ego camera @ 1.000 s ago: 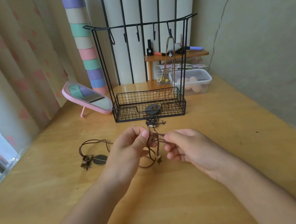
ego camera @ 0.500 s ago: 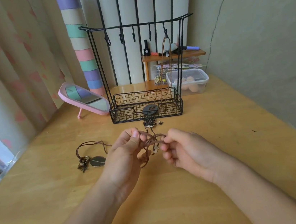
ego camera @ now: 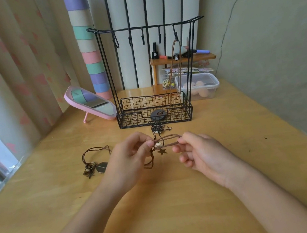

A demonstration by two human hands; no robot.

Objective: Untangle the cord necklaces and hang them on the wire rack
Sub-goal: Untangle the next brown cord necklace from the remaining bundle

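home bedroom/vanity corner: heart-print curtains (ego camera: pixel 7 77), pink tabletop mirror (ego camera: pixel 90 103), small shelf (ego camera: pixel 182 60) of nail polish and cosmetics, wire jewellery rack (ego camera: pixel 150 73) on a wooden desk (ego camera: pixel 179 201).

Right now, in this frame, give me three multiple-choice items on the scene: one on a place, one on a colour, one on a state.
1. Which hook of the wire rack carries the hung necklace?
A. leftmost
B. middle
C. rightmost

2. What colour is the frame of the mirror?
A. pink
B. blue
C. black

3. What state is the star-charm necklace in?
A. lying loose on the table
B. pinched by the left hand and the right hand
C. hung on the rack

Answers:
1 C: its cord loops over the last hook on the right.
2 A: the rim around the glass is pink.
3 B: each hand has a grip on the cord, which is stretched between them.
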